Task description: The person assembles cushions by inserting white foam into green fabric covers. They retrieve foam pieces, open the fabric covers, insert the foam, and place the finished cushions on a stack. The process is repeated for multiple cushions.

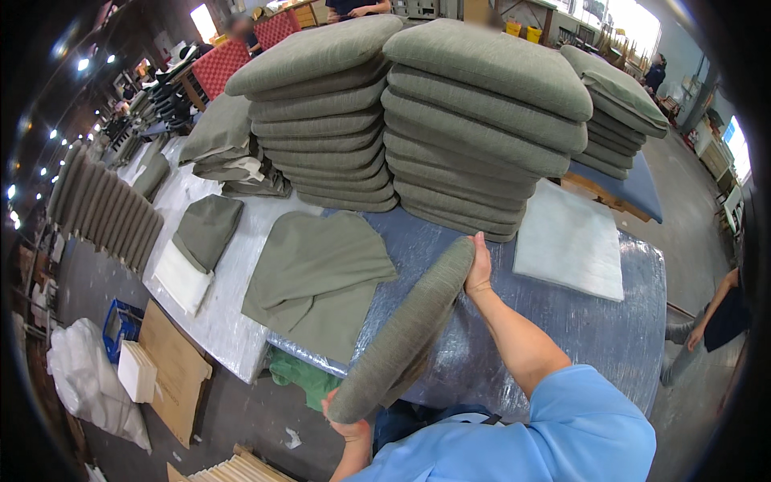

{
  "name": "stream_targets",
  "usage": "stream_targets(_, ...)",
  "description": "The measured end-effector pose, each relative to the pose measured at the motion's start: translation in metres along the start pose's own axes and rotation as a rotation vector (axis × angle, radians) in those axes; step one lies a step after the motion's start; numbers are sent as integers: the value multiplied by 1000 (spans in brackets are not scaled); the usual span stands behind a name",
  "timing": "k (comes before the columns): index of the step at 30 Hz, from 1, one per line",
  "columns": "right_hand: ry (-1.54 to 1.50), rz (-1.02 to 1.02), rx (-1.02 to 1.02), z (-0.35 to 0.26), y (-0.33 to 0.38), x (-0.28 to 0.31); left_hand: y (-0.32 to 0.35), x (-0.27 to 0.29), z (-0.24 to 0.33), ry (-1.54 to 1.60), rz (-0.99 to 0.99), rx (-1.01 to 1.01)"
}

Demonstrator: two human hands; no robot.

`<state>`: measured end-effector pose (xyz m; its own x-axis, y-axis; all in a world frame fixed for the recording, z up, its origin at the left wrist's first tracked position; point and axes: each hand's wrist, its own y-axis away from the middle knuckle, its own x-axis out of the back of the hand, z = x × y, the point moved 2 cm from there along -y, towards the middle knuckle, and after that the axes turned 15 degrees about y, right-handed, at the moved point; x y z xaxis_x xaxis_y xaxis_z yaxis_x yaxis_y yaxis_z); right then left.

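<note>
A grey-green upholstered cushion (409,333) is tilted up on its edge in front of my body, between both hands. My left hand (349,426) grips its lower near end, the fingers partly hidden behind it. At the upper far end, my right hand (479,269) is closed on the side, thumb up along the edge. A loose grey-green fabric cover (309,273) lies spread on the plastic-wrapped table (474,345) left of the cushion. To the right lies a square white padding sheet (570,245).
Two tall cushion stacks (329,120) (474,120) stand at the table's far side. Another stack (614,120) sits on a blue surface at right. Folded covers (225,145) lie at left. A flat cardboard piece (173,369) and white bag (88,369) are on the floor. A person's arm (711,313) shows at right.
</note>
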<state>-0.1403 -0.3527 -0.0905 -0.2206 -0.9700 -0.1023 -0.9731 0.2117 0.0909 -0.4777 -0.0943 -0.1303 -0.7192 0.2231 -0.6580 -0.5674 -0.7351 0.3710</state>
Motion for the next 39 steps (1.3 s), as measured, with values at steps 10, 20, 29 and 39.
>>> stream_targets(10, -390, -276, -332, -43, 37, 51, -8, 41, 1, -51, 1, 682)
stream_targets(20, 17, -887, -340, -95, 55, 79, -45, -138, 149, -72, -572, 97)
stream_targets(29, -46, -700, -325, -5, 47, 33, -14, -172, 175, -312, -726, -186)
stream_targets(39, -431, -435, -271, -5, -6, 26, 14, -214, 143, -570, -852, -435)
